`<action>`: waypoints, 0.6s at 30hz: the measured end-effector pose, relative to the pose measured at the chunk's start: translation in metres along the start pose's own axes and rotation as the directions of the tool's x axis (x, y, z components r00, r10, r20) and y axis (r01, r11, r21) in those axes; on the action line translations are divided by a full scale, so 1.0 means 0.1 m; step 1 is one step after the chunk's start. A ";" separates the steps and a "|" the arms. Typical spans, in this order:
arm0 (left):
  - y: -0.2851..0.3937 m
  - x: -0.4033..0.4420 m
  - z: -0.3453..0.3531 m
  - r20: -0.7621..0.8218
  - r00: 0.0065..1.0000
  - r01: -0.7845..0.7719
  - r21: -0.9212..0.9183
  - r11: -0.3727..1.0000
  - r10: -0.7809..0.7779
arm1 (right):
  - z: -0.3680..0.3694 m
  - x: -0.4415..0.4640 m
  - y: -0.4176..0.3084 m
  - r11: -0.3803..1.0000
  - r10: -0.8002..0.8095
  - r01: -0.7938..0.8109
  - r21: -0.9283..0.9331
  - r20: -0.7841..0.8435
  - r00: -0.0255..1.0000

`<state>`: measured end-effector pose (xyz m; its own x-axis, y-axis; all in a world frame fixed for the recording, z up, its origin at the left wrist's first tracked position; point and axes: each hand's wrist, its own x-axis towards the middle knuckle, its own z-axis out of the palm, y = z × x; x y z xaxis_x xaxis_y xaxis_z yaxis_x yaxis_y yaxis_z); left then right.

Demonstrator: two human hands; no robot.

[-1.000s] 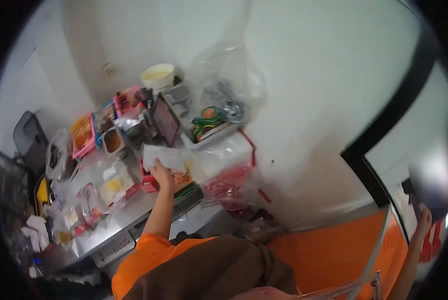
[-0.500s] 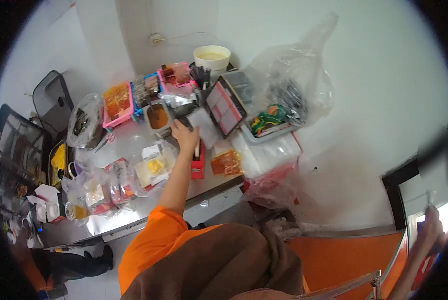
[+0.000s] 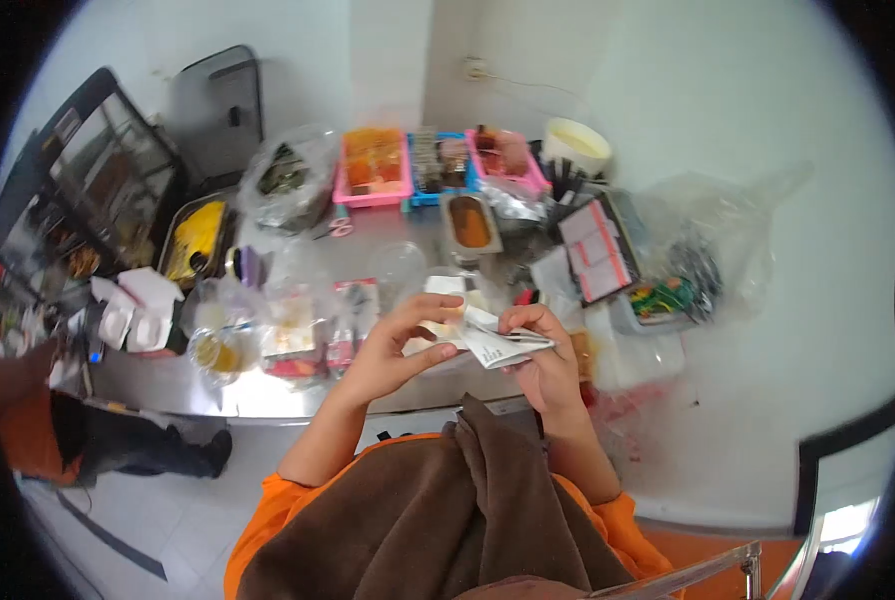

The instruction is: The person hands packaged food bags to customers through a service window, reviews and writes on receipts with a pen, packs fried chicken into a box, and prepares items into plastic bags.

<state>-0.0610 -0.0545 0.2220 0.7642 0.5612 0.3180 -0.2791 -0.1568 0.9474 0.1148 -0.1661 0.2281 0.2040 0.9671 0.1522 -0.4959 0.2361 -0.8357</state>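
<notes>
My right hand (image 3: pixel 543 365) pinches a folded white paper (image 3: pixel 503 345) with small dark print, held in front of my chest above the table's near edge. At the paper's left side is my left hand (image 3: pixel 398 345), fingers curved and thumb apart. Whether its fingertips touch the paper, I cannot tell. Beyond the hands stands a metal container (image 3: pixel 472 222) of orange-brown sauce. A clear plastic bag with white items lies partly hidden behind the hands.
Pink baskets (image 3: pixel 373 200) with packets line the back beside a white bucket (image 3: pixel 576 145). A red-and-white framed sheet (image 3: pixel 598 250) leans at right. White boxes (image 3: pixel 143 305) and a yellow-filled tray (image 3: pixel 196 240) are at left. Another person's legs (image 3: pixel 138 435) show at lower left.
My view has swung, shifting the table rightward. My left hand has drawn back from near the sauce container; my right hand came in from the far right. Both now meet at the paper.
</notes>
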 end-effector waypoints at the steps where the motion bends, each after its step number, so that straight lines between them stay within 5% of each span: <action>1: -0.04 -0.07 -0.11 -0.025 0.997 -0.069 0.152 0.986 0.074 | 0.05 0.08 0.10 0.999 0.036 -0.036 0.015 -0.011 0.999; 3: -0.13 -0.19 -0.26 -0.133 0.969 -0.154 0.334 0.930 0.209 | 0.15 0.20 0.28 0.994 0.113 -0.113 0.004 -0.039 0.993; 6: -0.23 -0.36 -0.47 -0.247 0.969 0.055 0.281 0.958 0.017 | 0.11 0.32 0.52 0.933 0.337 -0.336 -0.127 -0.014 0.941; 7: -0.22 -0.35 -0.42 -0.383 0.919 0.004 0.236 0.972 0.090 | 0.11 0.36 0.60 0.947 0.290 -0.286 -0.149 0.007 0.957; 10: -0.23 -0.42 -0.50 -0.568 0.806 0.172 -0.049 0.984 -0.169 | 0.04 0.45 0.78 0.945 0.239 -0.221 -0.240 0.048 0.970; 11: -0.30 -0.42 -0.53 -0.630 0.765 0.132 -0.053 0.990 -0.135 | 0.02 0.48 0.82 0.953 0.213 -0.204 -0.225 0.017 0.977; 15: -0.35 -0.39 -0.74 -0.615 0.713 -0.075 -0.544 0.836 -0.337 | -0.02 0.56 0.79 0.959 0.120 -0.157 -0.237 -0.163 0.979; 18: -0.43 -0.31 -0.76 -0.583 0.734 -0.388 -0.781 0.490 -0.348 | -0.20 0.63 0.77 0.963 0.003 -0.057 -0.264 -0.201 0.980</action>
<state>-0.1172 -0.0035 0.1689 0.3192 0.9403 -0.1178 -0.8871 0.3402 0.3119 0.1064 -0.0891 0.1625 0.3676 0.9291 0.0405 -0.2666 0.1470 -0.9525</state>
